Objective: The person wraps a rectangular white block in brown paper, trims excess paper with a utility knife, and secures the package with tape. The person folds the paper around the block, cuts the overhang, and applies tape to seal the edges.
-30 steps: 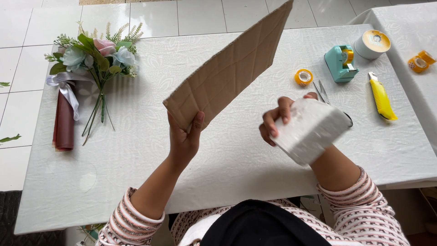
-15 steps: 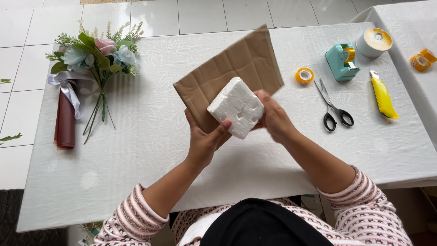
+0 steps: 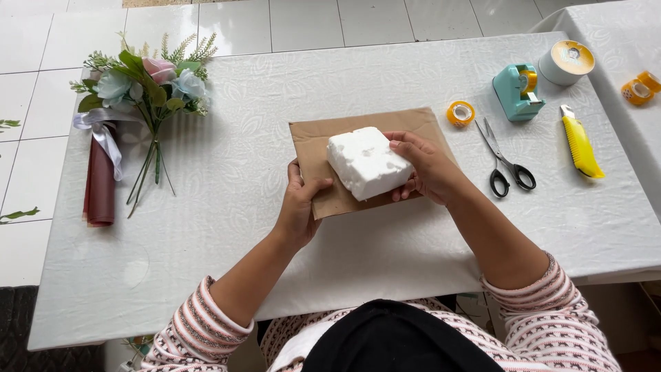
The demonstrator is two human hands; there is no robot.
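white foam block [image 3: 368,162] on cardboard sheet [image 3: 323,148] — right hand [image 3: 430,169] grasping block's right side, left hand [image 3: 299,207] pinching cardboard edge.

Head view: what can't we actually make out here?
- Cardboard sheet: its middle is hidden under the white foam block.
- Right hand: fingertips on the block's far side are hidden by the block.
- Left hand: its fingers are hidden under the cardboard's edge; only the thumb shows.
- Yellow tape roll: partly cut off at the right frame edge.
- Dark red paper roll: upper end covered by the bouquet and ribbon.
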